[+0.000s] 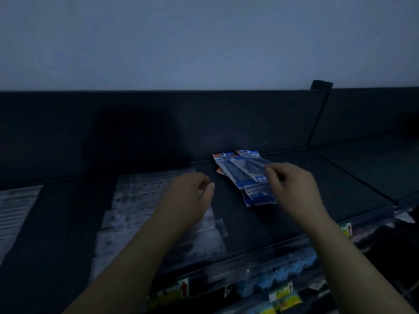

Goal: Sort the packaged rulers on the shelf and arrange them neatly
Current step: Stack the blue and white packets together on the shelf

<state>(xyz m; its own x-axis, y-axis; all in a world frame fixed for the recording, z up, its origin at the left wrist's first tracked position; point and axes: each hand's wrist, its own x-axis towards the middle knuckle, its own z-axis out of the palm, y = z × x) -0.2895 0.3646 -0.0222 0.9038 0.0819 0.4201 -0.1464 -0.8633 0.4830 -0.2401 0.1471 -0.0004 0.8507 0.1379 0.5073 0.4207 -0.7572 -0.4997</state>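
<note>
Dark, flat shelf board with a low back panel, dimly lit. Pile of pale clear-plastic packets, loosely overlapped on the left part of the board. Small fan of packaged rulers in glossy clear sleeves with blue and orange header cards, laid askew just right of centre, the headers touching the back panel. Judged light, thin and stiff lengthwise, with slippery film, so sliding within the stack is to be expected; the best hold is judged to be at a short end or across the header card. Right hand: the near edge of the top sleeve appears pinched between thumb and forefinger. Left hand: held over the clear packets, fingers curled; whether anything is held cannot be told.
</note>
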